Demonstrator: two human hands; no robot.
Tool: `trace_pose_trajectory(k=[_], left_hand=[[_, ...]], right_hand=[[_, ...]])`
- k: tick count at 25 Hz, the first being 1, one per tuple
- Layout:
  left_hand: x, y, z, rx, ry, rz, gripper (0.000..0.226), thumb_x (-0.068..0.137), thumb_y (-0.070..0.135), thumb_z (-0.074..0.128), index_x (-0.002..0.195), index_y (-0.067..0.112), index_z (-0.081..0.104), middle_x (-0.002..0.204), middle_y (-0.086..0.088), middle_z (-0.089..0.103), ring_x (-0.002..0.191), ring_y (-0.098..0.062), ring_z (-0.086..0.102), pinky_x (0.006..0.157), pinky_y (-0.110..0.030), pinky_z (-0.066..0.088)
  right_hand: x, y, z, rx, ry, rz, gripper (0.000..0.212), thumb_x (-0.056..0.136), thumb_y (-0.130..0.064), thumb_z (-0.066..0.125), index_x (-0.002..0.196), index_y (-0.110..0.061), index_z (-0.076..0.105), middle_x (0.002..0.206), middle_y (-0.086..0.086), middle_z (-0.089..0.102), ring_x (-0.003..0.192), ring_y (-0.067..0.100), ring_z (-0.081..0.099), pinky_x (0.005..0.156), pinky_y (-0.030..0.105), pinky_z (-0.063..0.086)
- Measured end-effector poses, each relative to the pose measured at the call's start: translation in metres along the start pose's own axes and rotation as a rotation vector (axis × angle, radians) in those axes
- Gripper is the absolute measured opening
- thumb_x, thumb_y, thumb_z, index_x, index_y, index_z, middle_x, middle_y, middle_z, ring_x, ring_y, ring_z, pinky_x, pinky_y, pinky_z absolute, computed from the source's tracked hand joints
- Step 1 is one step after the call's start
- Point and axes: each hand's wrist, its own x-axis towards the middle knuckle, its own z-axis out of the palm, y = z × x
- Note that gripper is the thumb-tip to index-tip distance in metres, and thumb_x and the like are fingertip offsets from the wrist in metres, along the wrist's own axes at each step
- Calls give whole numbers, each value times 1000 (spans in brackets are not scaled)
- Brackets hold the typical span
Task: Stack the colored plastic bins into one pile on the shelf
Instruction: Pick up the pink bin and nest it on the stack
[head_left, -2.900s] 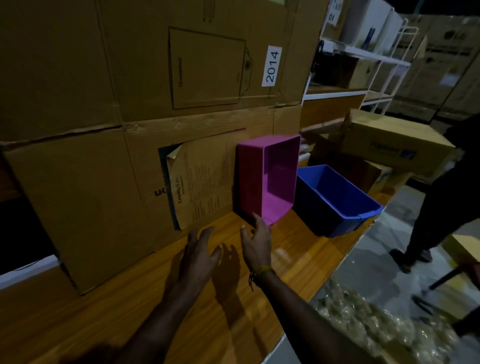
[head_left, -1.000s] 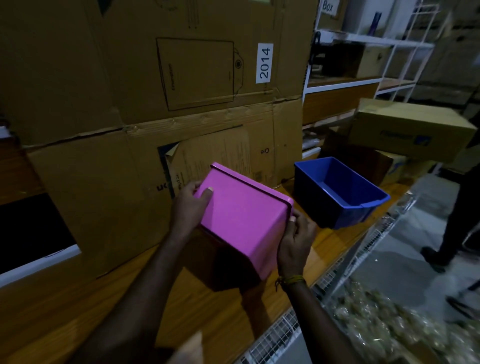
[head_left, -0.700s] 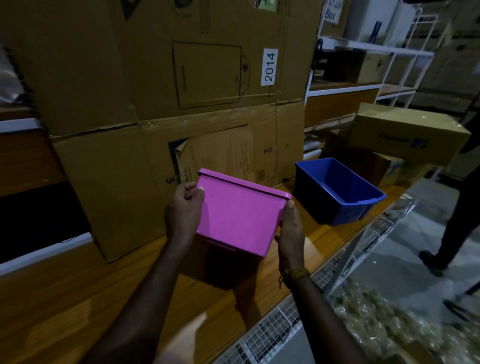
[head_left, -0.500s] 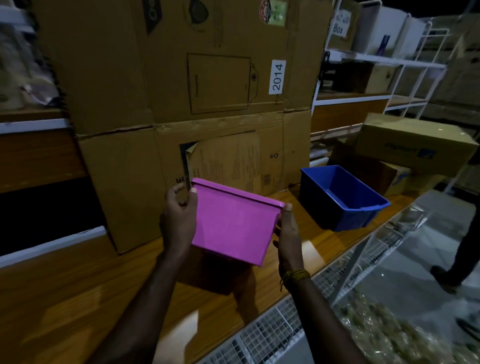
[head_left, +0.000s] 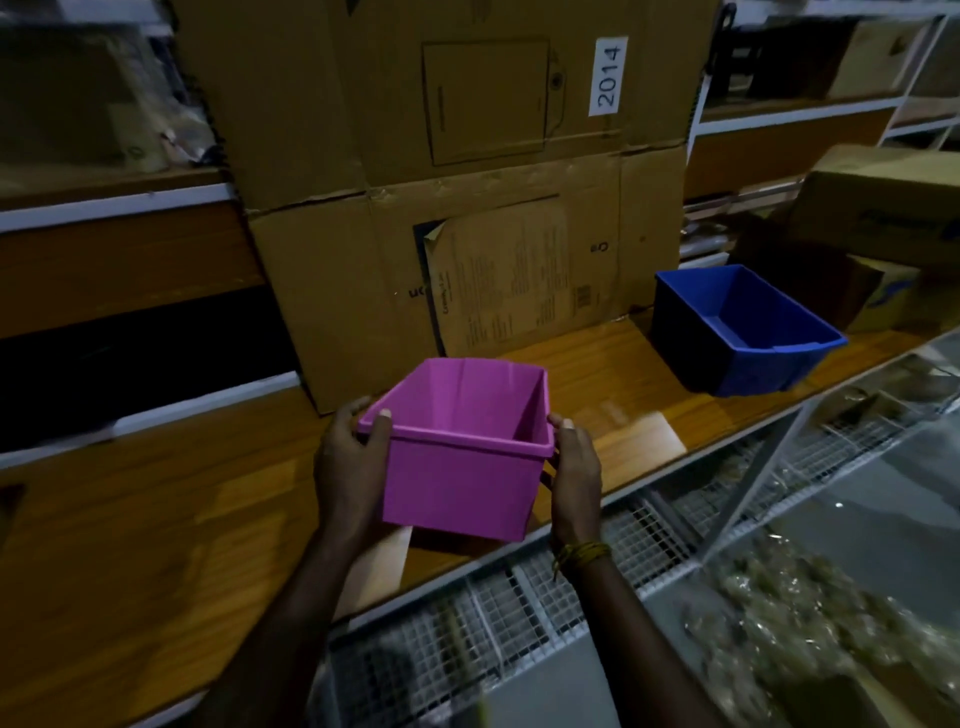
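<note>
Pink bin (head_left: 460, 457): open side up, near the shelf (head_left: 156, 530) front edge.
My hands: left hand (head_left: 350, 467) and right hand (head_left: 574, 467) squeeze its two sides.
Blue bin (head_left: 748, 332): sits alone, well apart.
Done: no pile yet.
Left: I think pink goes into blue.

Large cardboard boxes (head_left: 467, 171) stacked at the far middle, upper one bearing a white label (head_left: 609, 75) printed "2014" sideways. Lower one torn open at the front, with a loose printed cardboard flap (head_left: 511, 275) hanging over the dark hole. At far right, another cardboard box (head_left: 883, 202) lying tilted atop smaller cartons (head_left: 883, 296). White-framed racking (head_left: 810, 106) behind these, holding dim boxes. At far left, dark shelving with blurred, plastic-wrapped goods (head_left: 104, 104). Near right, below the wooden ledge, white wire mesh (head_left: 519, 603) and a heap of crumpled clear plastic (head_left: 810, 623), blurred.
</note>
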Motion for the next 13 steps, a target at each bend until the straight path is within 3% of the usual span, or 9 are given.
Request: trace_pose_trajectory(k=[3,5,7,9,11,13], left_hand=[[-14,-23,-20,20,12,-31,32,95,28,57,127,25,58,119,-4,66,98,-23,65,80,-41,57],[-19,-37,-33,8,11,-54,27,93,24,58,118,34,60,114,-3,68,92,-24,67,76,-45,59],[-22,-50,-46,10,-7,-91,26,90,26,57,110,41,59,106,-2,69,85,-26,69,69,-53,61],[-22,-64,-58,19,-42,-156,21,90,27,55,106,38,62,101,-1,69,79,-27,71,62,-54,61],[-22,-74,-71,35,-64,-206,21,92,24,56,109,33,65,102,-4,70,75,-26,71,58,-51,61],[-19,-86,-87,97,-68,-203,21,92,22,58,110,26,68,107,-6,70,76,-20,67,60,-38,58]], right_hand=[[-21,22,4,-35,-32,38,35,85,-56,42,101,-41,69,103,-2,70,99,27,66,86,61,54],[-28,35,8,-71,-55,54,32,82,-53,43,97,-43,69,103,-1,71,97,29,67,83,61,55],[-34,43,14,-120,-84,64,26,85,-44,46,96,-43,69,98,-2,73,91,32,68,78,61,56],[-40,46,20,-162,-98,59,25,89,-31,48,94,-43,70,92,-3,74,83,34,68,73,60,57],[-48,49,29,-198,-105,62,32,90,-19,50,90,-44,70,89,-3,74,75,30,67,70,56,57],[-59,54,41,-248,-106,57,36,88,-13,50,88,-43,69,88,-3,74,75,26,68,66,54,59]])
